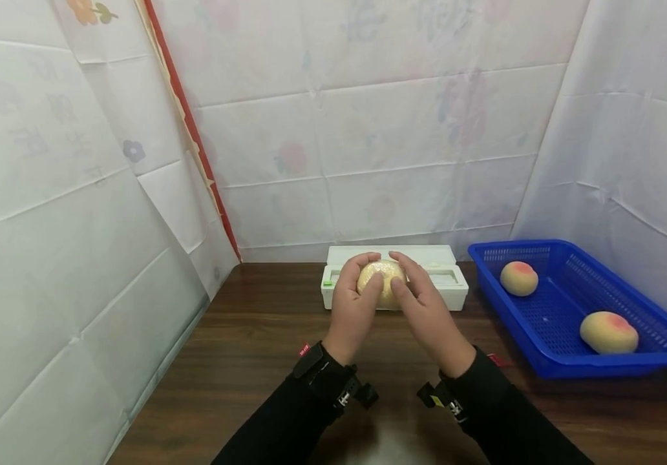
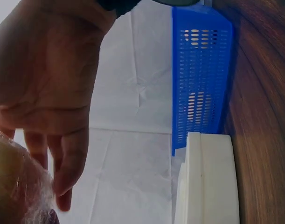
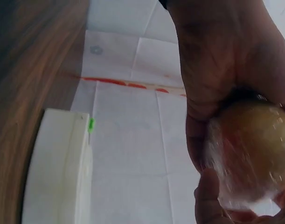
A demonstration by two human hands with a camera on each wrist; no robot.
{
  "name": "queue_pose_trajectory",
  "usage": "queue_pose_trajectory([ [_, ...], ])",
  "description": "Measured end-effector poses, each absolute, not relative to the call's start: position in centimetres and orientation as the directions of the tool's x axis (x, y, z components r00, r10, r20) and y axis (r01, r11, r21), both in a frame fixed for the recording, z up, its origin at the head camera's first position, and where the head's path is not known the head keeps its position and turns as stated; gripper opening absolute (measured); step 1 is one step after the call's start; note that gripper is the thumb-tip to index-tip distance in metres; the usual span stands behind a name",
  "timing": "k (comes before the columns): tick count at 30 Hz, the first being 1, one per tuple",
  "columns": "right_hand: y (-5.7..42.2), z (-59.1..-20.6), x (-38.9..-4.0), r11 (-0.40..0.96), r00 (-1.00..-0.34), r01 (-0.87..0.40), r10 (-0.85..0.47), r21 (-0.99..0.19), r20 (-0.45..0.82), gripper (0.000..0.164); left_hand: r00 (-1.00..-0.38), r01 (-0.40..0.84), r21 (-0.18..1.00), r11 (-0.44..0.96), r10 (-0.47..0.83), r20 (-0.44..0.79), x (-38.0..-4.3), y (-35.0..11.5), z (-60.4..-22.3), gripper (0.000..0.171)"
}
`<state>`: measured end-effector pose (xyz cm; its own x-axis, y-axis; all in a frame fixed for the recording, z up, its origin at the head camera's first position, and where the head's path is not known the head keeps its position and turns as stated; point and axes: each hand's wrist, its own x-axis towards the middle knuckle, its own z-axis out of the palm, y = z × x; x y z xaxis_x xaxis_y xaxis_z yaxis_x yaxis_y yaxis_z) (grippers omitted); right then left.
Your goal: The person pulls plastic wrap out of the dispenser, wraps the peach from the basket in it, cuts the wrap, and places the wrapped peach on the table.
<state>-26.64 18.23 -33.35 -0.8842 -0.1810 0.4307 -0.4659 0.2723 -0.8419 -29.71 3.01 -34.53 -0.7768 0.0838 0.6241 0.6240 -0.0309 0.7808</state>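
Observation:
A peach [image 1: 384, 267] in clear, crinkled plastic wrap is held up between both hands above the table. My left hand [image 1: 353, 310] grips its left side, thumb on the near face. From the other side my right hand [image 1: 429, 316] holds it the same way. The right wrist view shows the shiny film around the peach [image 3: 254, 144], a reddish patch showing through. Behind the hands stands a white cling wrap box [image 1: 455, 297], its lid raised and a small green piece [image 1: 328, 283] at its left end. The hands hide the box's middle.
A blue plastic basket [image 1: 549, 361] stands at the right with two unwrapped peaches inside, one peach [image 1: 519, 278] toward the back and another peach [image 1: 609, 332] nearer. White sheeting [image 1: 368, 129] walls the dark wooden table [image 1: 240, 361] at the back and sides.

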Motion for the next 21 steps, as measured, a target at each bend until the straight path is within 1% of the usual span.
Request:
queue_pose_trajectory([
  [4, 17.6, -33.7, -26.6, 0.23, -0.875, -0.482, -0.185, -0.845, 0.448, 0.049, -0.729, 0.682, 0.731, 0.028, 0.104, 0.677, -29.7, 3.2, -34.9, 0.037],
  [6, 17.4, -33.8, -26.6, 0.22, -0.868, -0.494, -0.172, -0.841, 0.465, 0.045, -0.72, 0.692, 0.72, 0.041, 0.1, 0.686, -29.6, 3.4, -35.1, 0.037],
  [13, 16.6, -34.4, -26.5, 0.231, -0.866, -0.499, -0.089, -0.835, 0.493, 0.041, -0.776, 0.63, 0.776, -0.014, 0.008, 0.63, -29.0, 4.5, -36.0, 0.032],
  [17, 16.4, -34.9, -26.7, 0.234, -0.867, -0.493, -0.047, -0.838, 0.497, 0.037, -0.782, 0.623, 0.78, -0.048, -0.04, 0.622, -28.9, 5.1, -36.6, 0.032],
  [19, 16.4, -34.9, -26.8, 0.235, -0.867, -0.492, -0.046, -0.838, 0.496, 0.036, -0.782, 0.623, 0.779, -0.063, -0.04, 0.622, -29.0, 5.2, -36.7, 0.032],
  [21, 16.7, -34.8, -27.0, 0.234, -0.871, -0.488, -0.072, -0.841, 0.486, 0.038, -0.784, 0.621, 0.781, -0.071, -0.023, 0.621, -29.1, 5.1, -36.5, 0.032],
])
